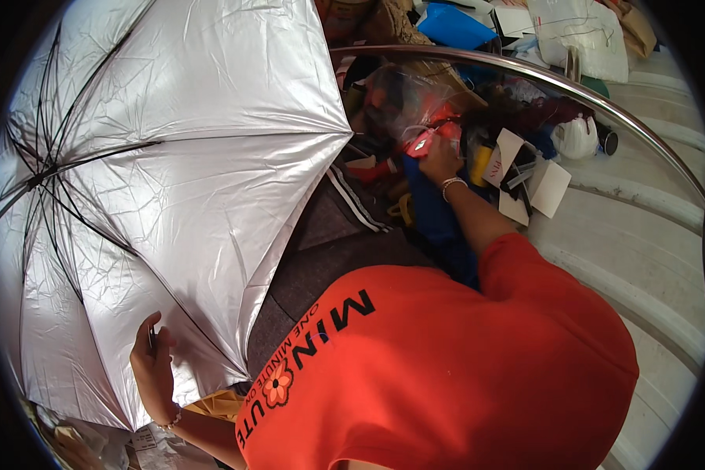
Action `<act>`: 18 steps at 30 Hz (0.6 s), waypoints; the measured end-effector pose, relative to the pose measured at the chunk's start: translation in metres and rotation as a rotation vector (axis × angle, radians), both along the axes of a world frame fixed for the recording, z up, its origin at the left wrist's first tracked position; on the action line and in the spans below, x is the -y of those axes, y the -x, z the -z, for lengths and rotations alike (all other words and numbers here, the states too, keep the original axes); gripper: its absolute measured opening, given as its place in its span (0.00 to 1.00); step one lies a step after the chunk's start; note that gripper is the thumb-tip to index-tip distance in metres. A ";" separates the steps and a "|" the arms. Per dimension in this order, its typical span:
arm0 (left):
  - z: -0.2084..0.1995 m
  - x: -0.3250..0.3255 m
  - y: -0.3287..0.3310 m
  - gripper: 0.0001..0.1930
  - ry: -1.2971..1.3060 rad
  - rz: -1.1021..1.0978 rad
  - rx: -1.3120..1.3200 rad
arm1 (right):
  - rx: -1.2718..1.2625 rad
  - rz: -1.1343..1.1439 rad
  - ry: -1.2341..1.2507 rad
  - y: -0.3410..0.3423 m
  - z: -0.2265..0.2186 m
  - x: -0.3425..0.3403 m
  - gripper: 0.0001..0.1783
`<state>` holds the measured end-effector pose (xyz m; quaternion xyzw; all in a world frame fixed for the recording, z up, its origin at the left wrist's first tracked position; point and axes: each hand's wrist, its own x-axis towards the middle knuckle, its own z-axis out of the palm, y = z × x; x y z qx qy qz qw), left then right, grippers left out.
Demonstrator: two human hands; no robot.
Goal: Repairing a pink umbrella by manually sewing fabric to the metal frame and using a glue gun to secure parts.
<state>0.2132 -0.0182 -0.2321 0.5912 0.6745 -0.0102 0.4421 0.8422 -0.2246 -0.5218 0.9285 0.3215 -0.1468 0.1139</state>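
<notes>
A large open umbrella (235,188) with a silver inside and thin dark ribs fills the left of the view. In front of its lower panels is my left hand (153,364), raised with curled fingers; a small dark thing shows between them, too little of it to name. My right hand (442,162) reaches far forward to a pile of goods. Its fingers close on a red packet (421,146) with a small white label. Crumpled clear plastic (407,98) lies just beyond that packet.
A curved metal rail (525,65) arches over the pile. Right of my right hand are opened white card boxes (550,188) and a white plastic bag (574,138). A blue packet (454,27) lies at the back. Ridged pale flooring (642,235) runs along the right.
</notes>
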 end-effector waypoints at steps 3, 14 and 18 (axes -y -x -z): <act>-0.002 0.000 0.016 0.16 0.006 -0.013 -0.056 | -0.078 0.443 0.009 -0.009 0.013 0.002 0.43; -0.001 -0.011 -0.012 0.16 0.003 0.037 -0.012 | 0.003 0.276 0.306 -0.007 0.035 -0.015 0.51; -0.002 -0.019 0.003 0.16 0.010 0.055 -0.045 | -0.081 0.147 0.226 -0.018 0.012 -0.004 0.43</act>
